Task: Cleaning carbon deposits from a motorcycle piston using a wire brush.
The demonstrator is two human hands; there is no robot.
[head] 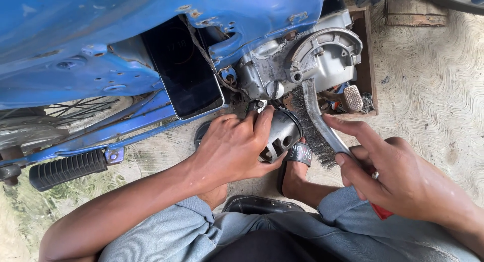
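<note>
Two hands of mine are at work under a blue motorbike frame (101, 35) parked on a pale concrete floor (433, 75) marked with curved sweep lines. At far left a black ribbed footpeg (68, 169) sticks out from the frame, with spokes of a wheel (75, 108) behind it and a greenish patch on the ground below. A dark-screened phone (184, 70) is propped against the frame, just left of the grey engine casing (302, 58). Beyond the engine sits a wooden tray (365, 50) of small parts.

My left hand (232, 146) is wrapped over a small round metal part (280, 136) with holes in its face, fingers curled down around its top and thumb along its side, so it is closed onto that piece, which sits just below the engine casing and above my sandalled foot (297, 164).

My right hand (398, 179) grips a wire brush (317, 128) by its silvery handle, forefinger stretched along the shaft and the other fingers folded tight around the red grip end (381, 211). The bristles lie right beside the round part, near touching it. My grey trouser knees (166, 232) fill the bottom edge
</note>
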